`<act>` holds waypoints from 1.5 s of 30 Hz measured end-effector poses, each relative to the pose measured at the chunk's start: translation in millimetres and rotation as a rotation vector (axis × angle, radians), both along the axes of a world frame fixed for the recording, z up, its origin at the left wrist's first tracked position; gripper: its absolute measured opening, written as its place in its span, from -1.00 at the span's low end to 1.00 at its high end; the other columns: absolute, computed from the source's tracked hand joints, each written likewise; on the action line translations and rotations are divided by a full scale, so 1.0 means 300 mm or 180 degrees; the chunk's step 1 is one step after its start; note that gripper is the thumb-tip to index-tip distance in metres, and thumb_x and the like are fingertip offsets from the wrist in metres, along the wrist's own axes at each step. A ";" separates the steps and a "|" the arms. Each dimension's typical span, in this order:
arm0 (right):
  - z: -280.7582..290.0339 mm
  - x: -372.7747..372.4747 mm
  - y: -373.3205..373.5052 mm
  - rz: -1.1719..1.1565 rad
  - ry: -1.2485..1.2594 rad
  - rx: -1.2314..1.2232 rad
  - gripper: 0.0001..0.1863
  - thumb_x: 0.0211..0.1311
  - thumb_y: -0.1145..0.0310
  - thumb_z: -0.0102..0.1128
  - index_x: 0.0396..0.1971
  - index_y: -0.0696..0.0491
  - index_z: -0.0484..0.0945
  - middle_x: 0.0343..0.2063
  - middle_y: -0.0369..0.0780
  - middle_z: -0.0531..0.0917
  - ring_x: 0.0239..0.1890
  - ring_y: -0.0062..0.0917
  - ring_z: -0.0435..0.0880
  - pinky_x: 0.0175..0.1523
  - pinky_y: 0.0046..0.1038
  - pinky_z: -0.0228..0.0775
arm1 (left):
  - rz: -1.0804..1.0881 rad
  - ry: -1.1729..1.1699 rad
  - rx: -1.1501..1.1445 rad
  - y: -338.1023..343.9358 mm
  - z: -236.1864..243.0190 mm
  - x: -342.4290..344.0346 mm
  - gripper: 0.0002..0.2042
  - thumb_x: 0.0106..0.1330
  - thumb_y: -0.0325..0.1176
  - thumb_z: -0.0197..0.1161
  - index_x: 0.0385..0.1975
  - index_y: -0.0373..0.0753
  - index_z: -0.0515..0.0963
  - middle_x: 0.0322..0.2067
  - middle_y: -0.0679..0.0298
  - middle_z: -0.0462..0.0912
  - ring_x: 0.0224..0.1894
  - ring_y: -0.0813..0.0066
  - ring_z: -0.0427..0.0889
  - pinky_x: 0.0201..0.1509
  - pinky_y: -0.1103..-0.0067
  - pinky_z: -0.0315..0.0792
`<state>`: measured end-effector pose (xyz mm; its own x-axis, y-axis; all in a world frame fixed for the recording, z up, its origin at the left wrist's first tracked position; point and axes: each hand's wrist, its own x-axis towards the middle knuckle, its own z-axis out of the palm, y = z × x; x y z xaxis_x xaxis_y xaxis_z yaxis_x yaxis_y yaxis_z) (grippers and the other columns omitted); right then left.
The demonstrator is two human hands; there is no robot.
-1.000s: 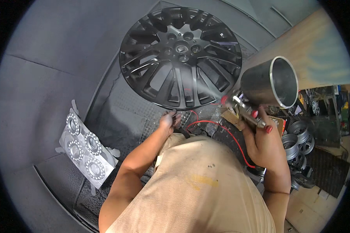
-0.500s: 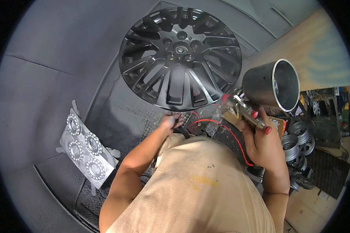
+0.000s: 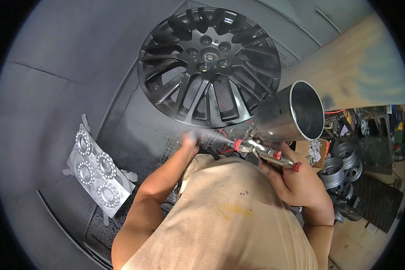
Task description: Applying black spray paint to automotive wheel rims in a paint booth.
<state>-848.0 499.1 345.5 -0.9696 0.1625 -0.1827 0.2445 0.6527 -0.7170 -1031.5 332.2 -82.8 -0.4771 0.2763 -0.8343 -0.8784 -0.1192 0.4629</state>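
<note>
A black alloy wheel rim [image 3: 210, 55] stands face-up in front of me, its spokes spread around a hub with several bolt holes. My right hand [image 3: 297, 175] is closed around a metal spray gun [image 3: 258, 147] with red knobs, and a large dark paint cup [image 3: 274, 114] sits on top of it. Pale mist streams leftward from the nozzle, just below the rim's near edge. My left hand [image 3: 191, 140] is under that edge, at the end of the mist. Its fingers are blurred, and whether they grip anything does not show.
To the left, a white-covered panel [image 3: 96, 173] carries several round ring-shaped parts. A red hose [image 3: 223, 133] shows beneath the rim. Silver wheels [image 3: 332, 172] are stacked at right beside a cardboard box [image 3: 304, 147]. A paint-stained board [image 3: 351, 67] stands behind the gun.
The spray gun has moved left and down, toward my left hand, and mist now comes from it. The rim has turned about its hub. My left hand has shifted slightly left.
</note>
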 end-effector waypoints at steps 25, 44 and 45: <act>-0.028 0.004 0.005 -0.0199 0.0258 0.0371 -0.76 0.25 0.51 0.22 -0.18 0.28 0.41 -0.36 0.11 0.55 -0.29 0.13 0.60 -0.23 -0.07 0.44 | -0.0216 0.0072 0.0147 0.052 0.051 0.045 -0.81 0.45 -0.54 -0.11 -0.15 -0.27 0.50 -0.27 0.12 0.67 -0.35 0.31 0.71 -0.52 0.52 0.62; -0.330 0.437 0.089 -0.2529 0.0070 -0.0792 -0.79 0.42 0.49 0.00 -0.06 0.20 0.55 -0.30 -0.09 0.65 -0.51 -0.44 0.60 -0.31 -0.36 0.45 | -0.0733 -0.0785 0.0721 0.252 0.162 0.232 -0.82 0.46 -0.28 0.17 -0.17 -0.26 0.57 -0.24 0.23 0.67 -0.27 0.42 0.66 -0.28 0.56 0.65; -0.378 0.470 0.101 -0.2280 0.0203 -0.0368 -0.79 0.41 0.49 0.00 -0.07 0.22 0.54 -0.28 -0.04 0.64 -0.40 -0.28 0.63 -0.22 -0.29 0.46 | -0.0986 -0.0682 0.0641 0.272 0.195 0.260 -0.82 0.47 -0.30 0.18 -0.11 -0.27 0.58 -0.22 0.24 0.67 -0.26 0.44 0.65 -0.24 0.56 0.61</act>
<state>-707.1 529.5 232.1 -0.6420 0.7444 -0.1838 0.5388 0.2675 -0.7989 -953.6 413.9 -24.2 -0.1676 0.5468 -0.8203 -0.9607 0.0960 0.2603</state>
